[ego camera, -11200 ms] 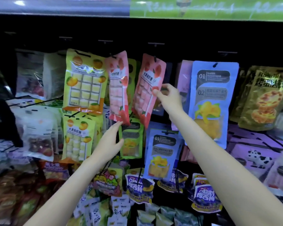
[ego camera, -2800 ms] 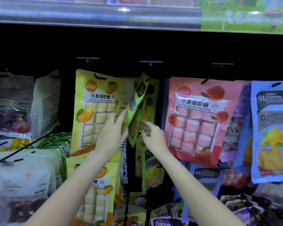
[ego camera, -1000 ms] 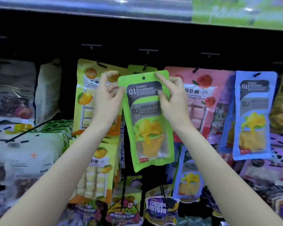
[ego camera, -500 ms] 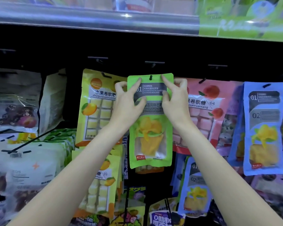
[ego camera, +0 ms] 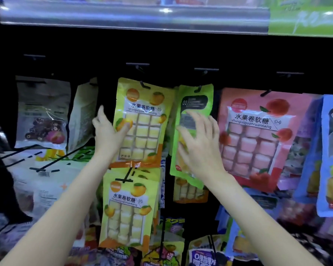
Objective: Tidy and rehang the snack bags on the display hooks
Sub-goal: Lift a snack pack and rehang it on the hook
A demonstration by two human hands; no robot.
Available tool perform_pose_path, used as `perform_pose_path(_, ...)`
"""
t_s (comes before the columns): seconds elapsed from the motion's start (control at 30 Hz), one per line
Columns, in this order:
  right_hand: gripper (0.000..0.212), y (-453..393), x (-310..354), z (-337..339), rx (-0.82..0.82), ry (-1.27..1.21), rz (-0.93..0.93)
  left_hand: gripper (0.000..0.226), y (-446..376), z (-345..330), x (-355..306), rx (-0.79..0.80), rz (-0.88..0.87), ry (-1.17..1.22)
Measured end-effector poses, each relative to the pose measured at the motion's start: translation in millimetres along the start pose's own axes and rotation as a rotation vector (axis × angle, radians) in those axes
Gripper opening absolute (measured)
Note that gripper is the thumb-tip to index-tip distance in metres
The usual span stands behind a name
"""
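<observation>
While the right hand (ego camera: 198,144) spreads its fingers (ego camera: 190,120) loose and straight over the front of the green bag (ego camera: 197,93), gripping nothing, the left hand (ego camera: 109,135) lies flat against the left edge of the yellow bag (ego camera: 142,121), thumb across its face, fingers straight and holding nothing either. The green bag hangs from its hook (ego camera: 200,88) directly behind the right palm, long axis up and down, its lower end swung slightly right. Whether the palm touches it I cannot tell; the hand is blurred. The right hand is much the nearer to it. The pink bag (ego camera: 258,135) hangs just beside, to the right. I reckon squaring the green bag falls to that hand.
</observation>
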State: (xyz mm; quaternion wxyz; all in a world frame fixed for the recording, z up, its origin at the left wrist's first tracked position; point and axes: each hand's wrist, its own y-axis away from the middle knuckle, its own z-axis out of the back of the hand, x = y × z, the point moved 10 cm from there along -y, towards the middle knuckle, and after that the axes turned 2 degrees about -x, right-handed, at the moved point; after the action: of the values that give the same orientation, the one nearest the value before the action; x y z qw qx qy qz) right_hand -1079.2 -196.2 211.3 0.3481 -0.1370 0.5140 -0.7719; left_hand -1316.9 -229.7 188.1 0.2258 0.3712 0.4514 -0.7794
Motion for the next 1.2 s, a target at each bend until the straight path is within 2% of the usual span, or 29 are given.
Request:
perform_pose_path(0.07,0.037,15.8,-4.8,-36.4,0.212,0.017,-0.052,0.046,-5.1,-10.9,18.5,0.148,0.072,0.144)
perform_pose_path(0.13,0.042,28.2,-9.2,-58.0,0.367,0.033,-0.099,0.018,-5.3,-12.5,19.8,0.190,0.033,0.213)
perform_pose_path(0.17,0.044,31.0,-8.8,-61.7,0.395,-0.006,-0.109,0.010,-5.7,-9.8,18.4,0.184,0.006,0.237)
perform_pose_path(0.2,0.046,32.0,-8.2,-64.4,0.417,-0.062,-0.125,0.007,-6.1,-3.5,16.5,0.160,-0.017,0.274)
perform_pose_path(0.33,0.052,22.4,-2.9,-59.7,0.415,-0.302,-0.229,0.021,-8.0,45.9,-4.9,0.037,-0.071,0.482)
perform_pose_path(0.4,0.061,17.1,9.5,-57.2,0.441,-0.546,-0.306,0.020,-2.4,64.6,-22.4,0.061,-0.126,0.453)
perform_pose_path(0.47,0.078,13.5,24.5,-56.0,0.473,-0.820,-0.414,0.018,8.6,76.2,-30.5,0.127,-0.121,0.494)
perform_pose_path(0.53,0.094,9.7,30.7,-49.8,0.428,-1.009,-0.539,0.013,23.3,85.5,-33.1,0.199,-0.072,0.594)
perform_pose_path(0.67,0.094,0.0,31.5,-31.6,0.215,-1.324,-0.702,0.008,56.7,97.9,-34.9,0.310,0.000,0.778)
perform_pose_path(0.73,0.097,-0.5,24.8,-18.5,0.084,-1.418,-0.696,0.009,72.0,91.9,-28.9,0.362,0.033,0.848)
perform_pose_path(0.8,0.094,8.1,17.6,-0.3,0.009,-1.357,-0.619,0.010,86.4,72.8,-16.1,0.416,0.043,0.798)
perform_pose_path(0.87,0.092,31.2,7.0,5.9,0.024,-1.274,-0.591,0.013,102.7,42.4,-0.5,0.477,0.044,0.644)
perform_pose_path(0.93,0.089,64.0,-0.5,3.9,0.120,-1.173,-0.549,0.039,120.6,7.1,11.6,0.534,0.053,0.509)
perform_pose_path(1.0,0.071,101.0,-4.1,-2.9,0.261,-1.029,-0.474,0.073,140.0,-24.5,20.2,0.558,0.042,0.440)
perform_pose_path(1.07,0.051,142.7,-11.6,-14.4,0.394,-0.958,-0.498,0.093,165.6,-55.9,23.9,0.612,-0.039,0.349)
perform_pose_path(1.13,0.057,185.7,-28.0,-24.2,0.479,-0.911,-0.609,0.092,197.4,-89.9,27.4,0.728,-0.140,0.154)
perform_pose_path(1.2,0.061,223.3,-46.0,-36.9,0.551,-0.828,-0.676,0.079,220.5,-120.1,35.0,0.821,-0.173,0.007)
